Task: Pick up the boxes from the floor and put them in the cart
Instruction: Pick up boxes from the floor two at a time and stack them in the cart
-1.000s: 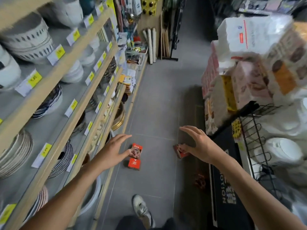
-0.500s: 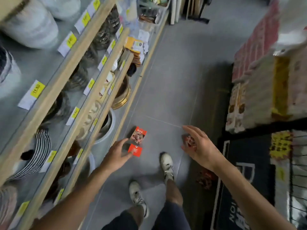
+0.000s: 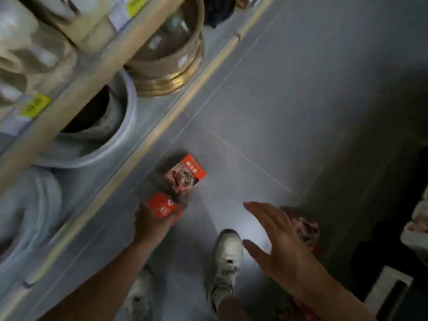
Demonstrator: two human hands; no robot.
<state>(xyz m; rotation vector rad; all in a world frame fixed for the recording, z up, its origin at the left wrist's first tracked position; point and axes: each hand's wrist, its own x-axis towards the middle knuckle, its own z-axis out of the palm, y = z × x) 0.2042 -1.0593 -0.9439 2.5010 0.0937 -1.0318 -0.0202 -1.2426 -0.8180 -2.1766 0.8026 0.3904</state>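
While floor-bound, box [image 3: 163, 206] between left fingers [image 3: 141, 210]

The person's arms [image 3: 97, 290] are bare, with no sleeves. White shoes [image 3: 225, 258] with dark strap details are worn; the left hand [image 3: 152, 224] and right hand [image 3: 280, 246] are bare.

I see a small red box [image 3: 162, 206] on the floor, a picture-faced red box [image 3: 185, 174] lying flat just beyond at one o'clock, and a third box [image 3: 305, 228], blurred, at three o'clock.
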